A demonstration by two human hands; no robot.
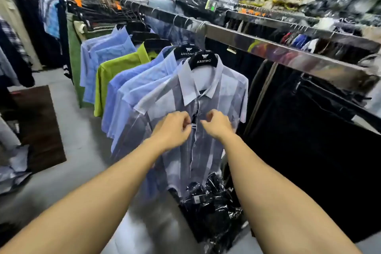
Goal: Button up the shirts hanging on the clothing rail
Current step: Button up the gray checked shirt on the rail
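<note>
Arms (107, 189) outstretched, left hand (172, 130), right hand (217, 126) close, fingers (185, 125) curled

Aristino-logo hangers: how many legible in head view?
2. Front hanger holds the striped shirt being buttoned; second hanger sits just behind it. Black hangers farther along the rail show no legible logo, so more may be hidden.

Glossy metal rail (268, 44), thin, perhaps sheer, cloth shirt (206, 130)

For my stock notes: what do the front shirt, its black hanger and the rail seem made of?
Front shirt: thin woven cloth, semi-sheer with soft folds, perhaps cotton.
Black hanger: probably plastic, smooth, white printed logo.
Rail: polished metal; it mirrors nearby colours.
</note>
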